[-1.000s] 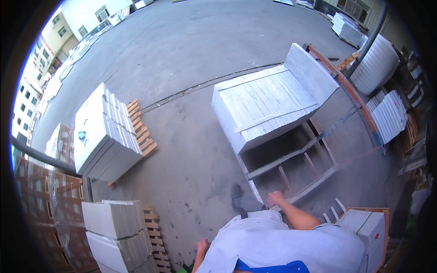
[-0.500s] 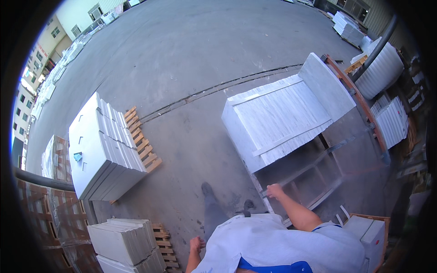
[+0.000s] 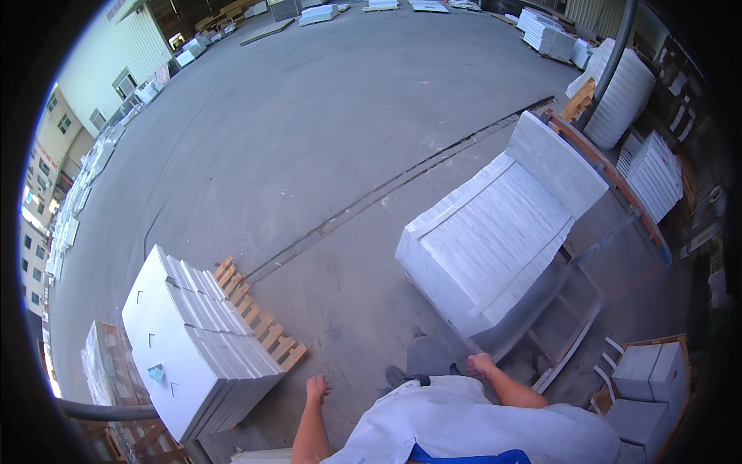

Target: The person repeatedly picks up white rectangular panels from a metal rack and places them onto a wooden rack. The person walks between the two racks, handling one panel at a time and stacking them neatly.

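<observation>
My right hand (image 3: pixel 481 363) is closed at the near edge of a metal rack (image 3: pixel 568 317), its fingers about the rail. Stacked upright on that rack are grey-white stone slabs (image 3: pixel 495 232), with thin strips lying across their tops and one larger slab standing at the far end. Lower left of centre, my left hand (image 3: pixel 318 387) hangs in the air, fingers loosely bent and apart, with nothing seen in it. Nearest to it is a wooden pallet (image 3: pixel 272 332) bearing a stack of white slabs (image 3: pixel 182 348).
A narrow floor channel (image 3: pixel 371 197) crosses the grey concrete ahead. At the lower right stands a crate of pale blocks (image 3: pixel 649 379). Beyond the rack are a dark pole (image 3: pixel 610 66) and a big white wrapped roll (image 3: pixel 622 97). A wrapped pallet load (image 3: pixel 112 371) is at the left.
I have stepped forward along the rack and the view has turned. My right hand remains at the rack's rail. My left hand has swung up and forward.
</observation>
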